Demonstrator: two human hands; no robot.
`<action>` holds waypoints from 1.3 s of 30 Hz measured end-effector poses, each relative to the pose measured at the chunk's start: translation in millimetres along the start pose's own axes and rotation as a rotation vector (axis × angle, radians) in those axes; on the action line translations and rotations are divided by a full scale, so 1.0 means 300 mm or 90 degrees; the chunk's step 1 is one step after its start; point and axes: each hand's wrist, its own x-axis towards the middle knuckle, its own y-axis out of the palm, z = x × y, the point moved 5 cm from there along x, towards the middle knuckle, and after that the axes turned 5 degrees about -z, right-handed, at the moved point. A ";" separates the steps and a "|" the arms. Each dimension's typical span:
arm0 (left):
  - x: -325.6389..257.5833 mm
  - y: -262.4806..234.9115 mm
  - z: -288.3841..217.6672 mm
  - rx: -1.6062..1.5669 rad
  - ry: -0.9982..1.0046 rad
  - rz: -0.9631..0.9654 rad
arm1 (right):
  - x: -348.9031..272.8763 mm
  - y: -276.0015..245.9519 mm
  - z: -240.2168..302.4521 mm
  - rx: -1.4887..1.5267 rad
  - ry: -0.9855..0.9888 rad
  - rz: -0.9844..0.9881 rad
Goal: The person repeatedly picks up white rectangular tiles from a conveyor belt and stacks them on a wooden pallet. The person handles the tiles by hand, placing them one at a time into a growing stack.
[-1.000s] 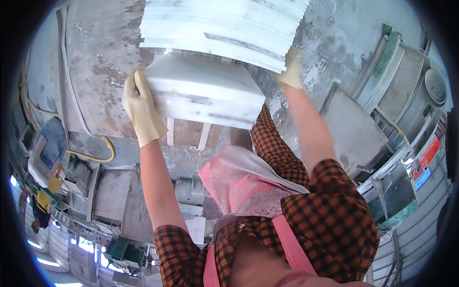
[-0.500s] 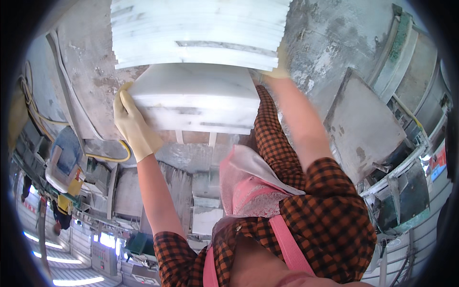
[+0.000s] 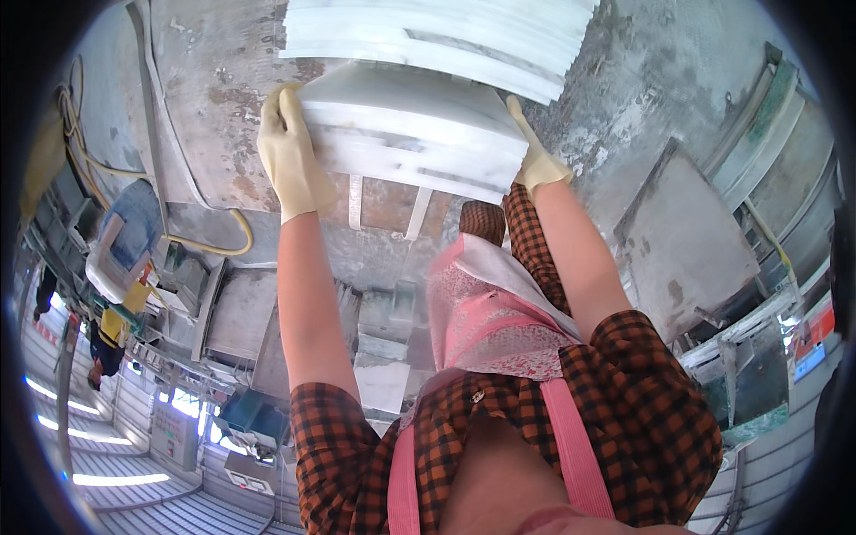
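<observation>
Both hands, in cream rubber gloves, are at opposite ends of a low stack of white, grey-veined slabs. On one side the left hand [image 3: 292, 147] lies against the stack's left end, thumb close beside the fingers, only a narrow gap between them. Across from it, the right hand [image 3: 538, 159] reaches along the right end with its fingers pointing away from the body. From where I stand I can't tell whether either hand is truly gripping or just laid flat, since some of the fingers are out of sight.

That slab stack [image 3: 415, 147] sits between the gloves, in front of the person; two pale strips [image 3: 355, 201] show at its near side, over a stained surface [image 3: 223, 134]. Just beyond it is a second pile [image 3: 437, 36] of white slabs, its edges uneven. Off to the left, a yellow hose [image 3: 241, 236] curves round.
</observation>
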 end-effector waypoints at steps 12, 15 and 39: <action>0.166 0.012 0.135 -0.070 -0.373 0.343 | 0.037 -0.054 0.016 -0.011 0.038 -0.245; 0.136 0.002 0.114 0.011 -0.323 0.211 | 0.022 -0.019 0.008 0.031 -0.020 -0.208; -0.036 -0.074 0.256 -0.011 -0.336 0.050 | -0.077 0.059 -0.102 0.103 -0.020 -0.112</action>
